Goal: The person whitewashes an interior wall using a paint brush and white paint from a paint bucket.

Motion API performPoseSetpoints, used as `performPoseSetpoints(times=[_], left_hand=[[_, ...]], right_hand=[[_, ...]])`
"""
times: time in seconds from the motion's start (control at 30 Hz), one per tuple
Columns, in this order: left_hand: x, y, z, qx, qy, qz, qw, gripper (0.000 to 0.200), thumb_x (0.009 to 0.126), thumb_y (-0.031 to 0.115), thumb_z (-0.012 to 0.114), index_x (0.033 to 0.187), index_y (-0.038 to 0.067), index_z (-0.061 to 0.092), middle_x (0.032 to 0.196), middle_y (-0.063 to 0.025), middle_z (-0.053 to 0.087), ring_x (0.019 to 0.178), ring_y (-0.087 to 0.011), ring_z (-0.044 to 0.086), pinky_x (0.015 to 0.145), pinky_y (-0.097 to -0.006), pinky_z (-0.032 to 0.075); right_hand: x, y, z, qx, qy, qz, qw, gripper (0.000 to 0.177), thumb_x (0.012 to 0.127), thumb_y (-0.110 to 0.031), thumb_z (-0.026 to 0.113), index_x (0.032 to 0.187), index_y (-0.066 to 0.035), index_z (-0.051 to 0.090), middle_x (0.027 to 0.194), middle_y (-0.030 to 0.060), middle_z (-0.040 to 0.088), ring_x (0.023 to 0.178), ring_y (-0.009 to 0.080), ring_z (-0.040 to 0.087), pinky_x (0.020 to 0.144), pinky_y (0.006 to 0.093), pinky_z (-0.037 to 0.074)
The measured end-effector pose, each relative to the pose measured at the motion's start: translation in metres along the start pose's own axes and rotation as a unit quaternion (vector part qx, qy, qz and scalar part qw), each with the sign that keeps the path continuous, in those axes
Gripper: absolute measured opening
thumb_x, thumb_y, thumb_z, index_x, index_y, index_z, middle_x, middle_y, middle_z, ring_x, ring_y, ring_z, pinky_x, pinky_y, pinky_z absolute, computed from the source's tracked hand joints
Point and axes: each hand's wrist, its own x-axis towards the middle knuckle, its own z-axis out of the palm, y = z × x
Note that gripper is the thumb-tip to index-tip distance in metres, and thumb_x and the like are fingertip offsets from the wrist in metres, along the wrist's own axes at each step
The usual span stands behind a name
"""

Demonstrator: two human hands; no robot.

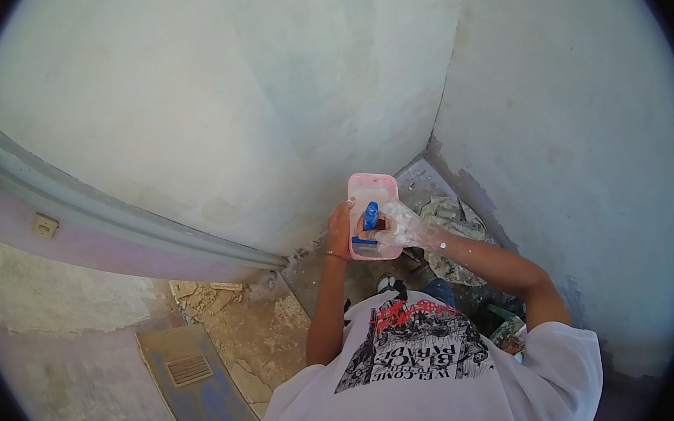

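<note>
Is a room under repair, with patchy, whitish walls [312, 94] and mauve areas near the floor [267, 327]. Has a switch [44, 225] beyond a long grey frame [115, 204], as in an ordinary building. Shows dirt and crumbled patches underfoot, near a blue panel [214, 414] with a grille [189, 371]. Includes plasterer's gear: a pink tub [373, 180], a blue tool [371, 217] and a white-smeared right hand [404, 225]. Could be a home; hard to tell from so dark-rimmed a view.

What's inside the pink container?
Inside the pink container are a blue tool, held by the right hand, and whitish material. That hand covers part of the interior, so what lies beneath it cannot be seen.
</note>
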Motion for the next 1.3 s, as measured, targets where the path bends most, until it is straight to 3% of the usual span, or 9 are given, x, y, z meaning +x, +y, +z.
performPoseSetpoints(times=[0.23, 0.5, 0.7, 0.87, 0.93, 1.0, 1.1, 1.17, 1.3], left_hand=[[-0.004, 0.0, -0.008, 0.083, 0.011, 0.075, 0.994, 0.045, 0.103, 0.032, 0.052, 0.123, -0.006, 0.068, 0.123, -0.0155, 0.069, 0.112, -0.0195, 0.063, 0.102, -0.0332, 0.047], [-0.017, 0.01, 0.008, 0.007, 0.029, -0.019, 0.999, 0.042, 0.104, 0.034, 0.05, 0.114, -0.003, 0.069, 0.104, -0.0086, 0.071, 0.094, -0.0156, 0.067, 0.084, -0.0324, 0.054], [-0.023, 0.023, 0.009, -0.062, 0.022, -0.067, 0.996, 0.044, 0.099, 0.042, 0.057, 0.117, 0.003, 0.064, 0.096, -0.0073, 0.068, 0.081, -0.0181, 0.07, 0.072, -0.0341, 0.06], [-0.01, 0.006, -0.01, -0.062, 0.058, -0.032, 0.996, 0.046, 0.102, 0.035, 0.055, 0.122, -0.004, 0.066, 0.106, -0.0079, 0.069, 0.093, -0.0138, 0.065, 0.084, -0.0316, 0.054], [-0.012, 0.004, -0.007, -0.061, 0.051, -0.013, 0.997, 0.047, 0.101, 0.035, 0.056, 0.124, -0.005, 0.066, 0.108, -0.0085, 0.068, 0.095, -0.0138, 0.065, 0.086, -0.0316, 0.054], [-0.015, 0.003, -0.006, 0.032, 0.038, 0.031, 0.998, 0.046, 0.101, 0.033, 0.059, 0.124, -0.005, 0.066, 0.11, -0.0083, 0.068, 0.096, -0.0131, 0.063, 0.089, -0.0314, 0.052], [-0.02, 0.003, -0.003, -0.004, 0.042, 0.029, 0.999, 0.044, 0.1, 0.032, 0.06, 0.124, -0.005, 0.067, 0.107, -0.007, 0.068, 0.096, -0.0121, 0.062, 0.087, -0.0304, 0.052], [-0.024, 0.009, 0.001, -0.003, 0.028, 0.038, 0.999, 0.044, 0.1, 0.032, 0.06, 0.124, -0.004, 0.067, 0.105, -0.0069, 0.069, 0.095, -0.012, 0.062, 0.085, -0.0303, 0.053], [-0.028, 0.011, -0.001, 0.054, 0.026, 0.029, 0.998, 0.043, 0.101, 0.033, 0.058, 0.123, -0.004, 0.067, 0.1, -0.0069, 0.069, 0.09, -0.0114, 0.063, 0.08, -0.0303, 0.054]], right_hand=[[0.004, -0.016, 0.002, 0.08, 0.069, 0.033, 0.994, 0.011, 0.09, -0.01, 0.076, 0.095, -0.004, 0.069, 0.078, 0.0065, 0.069, 0.069, 0.0123, 0.062, 0.065, 0.0323, 0.052], [0.027, -0.01, -0.021, -0.044, 0.112, -0.027, 0.992, 0.007, 0.087, -0.006, 0.075, 0.089, -0.002, 0.069, 0.067, 0.0067, 0.065, 0.058, 0.0134, 0.058, 0.056, 0.0332, 0.048], [0.04, 0.002, -0.036, 0.012, 0.16, 0.009, 0.987, 0.006, 0.086, -0.005, 0.073, 0.09, -0.001, 0.071, 0.068, 0.0069, 0.066, 0.063, 0.0105, 0.059, 0.059, 0.0322, 0.05], [0.024, -0.026, -0.037, 0.068, 0.03, 0.077, 0.994, 0.005, 0.086, -0.003, 0.074, 0.091, -0.002, 0.072, 0.078, 0.003, 0.071, 0.071, 0.0098, 0.062, 0.067, 0.0327, 0.054], [0.011, -0.027, -0.032, 0.036, -0.121, 0.095, 0.987, 0.012, 0.086, 0.004, 0.073, 0.097, 0.0, 0.073, 0.09, 0.0056, 0.074, 0.083, 0.013, 0.068, 0.079, 0.0307, 0.057], [0.009, -0.015, -0.028, 0.037, -0.12, 0.064, 0.99, 0.013, 0.085, 0.003, 0.075, 0.097, -0.001, 0.074, 0.09, 0.0069, 0.075, 0.082, 0.0131, 0.068, 0.078, 0.031, 0.057], [0.012, -0.001, -0.03, -0.018, -0.125, 0.089, 0.988, 0.013, 0.086, 0.001, 0.076, 0.099, 0.0, 0.074, 0.088, 0.0057, 0.074, 0.081, 0.0121, 0.067, 0.076, 0.0302, 0.056], [0.015, 0.012, -0.034, -0.011, -0.067, 0.047, 0.997, 0.014, 0.083, -0.011, 0.082, 0.086, -0.002, 0.072, 0.067, 0.0083, 0.067, 0.059, 0.0136, 0.058, 0.058, 0.0357, 0.049], [0.023, -0.007, -0.05, -0.01, -0.059, 0.082, 0.995, 0.008, 0.087, -0.001, 0.076, 0.095, 0.0, 0.075, 0.087, 0.0047, 0.073, 0.079, 0.0099, 0.063, 0.074, 0.0295, 0.054]])
